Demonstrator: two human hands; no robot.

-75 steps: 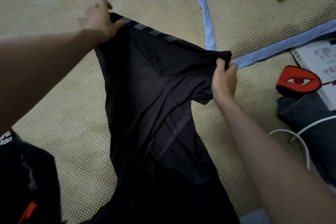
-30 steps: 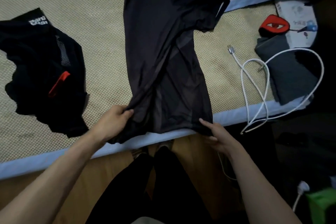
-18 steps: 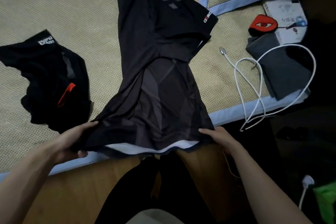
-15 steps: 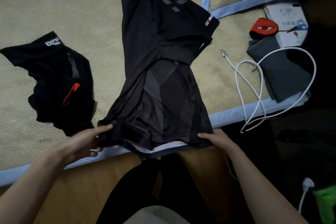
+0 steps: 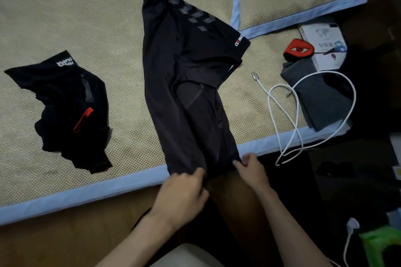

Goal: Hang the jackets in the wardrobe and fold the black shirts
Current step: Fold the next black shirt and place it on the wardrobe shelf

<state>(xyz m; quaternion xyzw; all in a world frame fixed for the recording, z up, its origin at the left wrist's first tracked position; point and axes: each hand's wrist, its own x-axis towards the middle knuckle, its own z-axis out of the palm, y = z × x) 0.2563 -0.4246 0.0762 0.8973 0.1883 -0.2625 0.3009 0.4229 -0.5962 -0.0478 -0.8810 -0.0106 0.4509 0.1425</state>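
Hands [image 5: 182, 191] [image 5: 251, 169] grip black shirt [image 5: 184, 93] hem; mat [image 5: 108, 188] beneath

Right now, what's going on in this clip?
A person is folding a black shirt laid lengthwise on a woven bed mat. It is already folded narrow, and both hands grip its hem at the mat's near edge: the left hand and the right hand. A second black shirt lies crumpled to the left, unfolded. A white cable lies to the right.

Smooth, faintly sheeny cloth shirt [image 5: 184, 93] lies on rough woven mat [image 5: 65, 17].
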